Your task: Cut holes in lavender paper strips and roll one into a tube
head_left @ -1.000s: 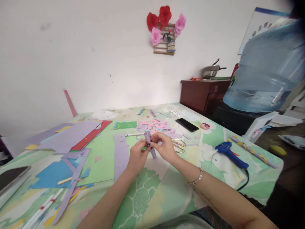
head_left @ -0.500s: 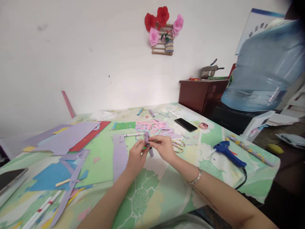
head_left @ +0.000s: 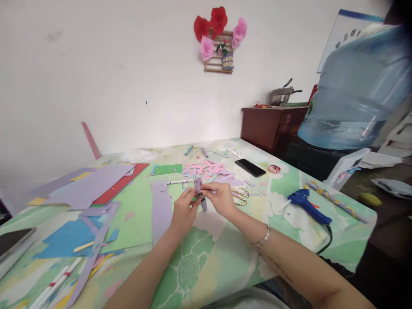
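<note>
Between my fingertips is a small purple rolled-paper piece (head_left: 198,184), with a wider top and a narrow lower end that shows below my fingers. My left hand (head_left: 184,208) pinches it from the left. My right hand (head_left: 220,197) grips it from the right with thumb and fingers. A bit of green shows at my left fingertips, too small to name. Gold-handled scissors (head_left: 242,201) lie just past my right hand, their blades hidden. Behind my hands are a white stick (head_left: 177,182) and a heap of pink and purple paper scraps (head_left: 209,169).
To the left lie purple sheets (head_left: 96,182), a red sheet (head_left: 120,184), a green sheet (head_left: 135,223) and blue paper (head_left: 69,238). A black phone (head_left: 250,167), a blue glue gun (head_left: 309,207) with its cord, and a purple-yellow wrapped stick (head_left: 337,201) lie right. A water bottle (head_left: 350,94) stands beyond.
The whole view has shifted very slightly. Both hands keep nearly the same hold on the purple piece.
</note>
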Demonstrator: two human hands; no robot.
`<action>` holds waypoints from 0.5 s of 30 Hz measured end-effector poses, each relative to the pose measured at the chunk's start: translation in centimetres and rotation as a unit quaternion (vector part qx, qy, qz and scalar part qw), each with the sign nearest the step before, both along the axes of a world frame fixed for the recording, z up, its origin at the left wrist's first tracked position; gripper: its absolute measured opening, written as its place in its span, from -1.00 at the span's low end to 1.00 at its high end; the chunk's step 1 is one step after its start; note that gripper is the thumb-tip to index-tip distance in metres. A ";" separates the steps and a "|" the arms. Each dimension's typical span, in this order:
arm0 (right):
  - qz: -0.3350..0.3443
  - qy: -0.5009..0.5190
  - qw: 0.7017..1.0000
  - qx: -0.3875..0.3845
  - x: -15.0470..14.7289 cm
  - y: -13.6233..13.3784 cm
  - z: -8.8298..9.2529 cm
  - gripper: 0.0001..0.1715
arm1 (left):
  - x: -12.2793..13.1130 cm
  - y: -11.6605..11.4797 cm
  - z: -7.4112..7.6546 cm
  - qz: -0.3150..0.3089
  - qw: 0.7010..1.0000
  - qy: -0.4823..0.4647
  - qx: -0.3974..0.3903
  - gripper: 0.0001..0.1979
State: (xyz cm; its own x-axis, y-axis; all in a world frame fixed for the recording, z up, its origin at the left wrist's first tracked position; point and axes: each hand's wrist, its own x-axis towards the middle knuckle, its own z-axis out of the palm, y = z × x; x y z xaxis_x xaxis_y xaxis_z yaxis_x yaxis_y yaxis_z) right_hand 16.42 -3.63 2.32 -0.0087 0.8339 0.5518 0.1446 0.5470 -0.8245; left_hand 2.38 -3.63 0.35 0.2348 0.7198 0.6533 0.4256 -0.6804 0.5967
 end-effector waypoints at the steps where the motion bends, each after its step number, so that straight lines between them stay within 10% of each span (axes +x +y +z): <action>1: -0.008 -0.011 1.000 0.014 0.0 0.0 -0.1 -0.85 | 0.0 0.0 0.0 0.002 1.000 0.002 0.005 -0.85; 15: 0.071 0.027 0.996 -0.040 0.3 0.8 0.1 -0.89 | -0.1 0.1 0.2 -0.006 1.000 -0.006 -0.030 -0.79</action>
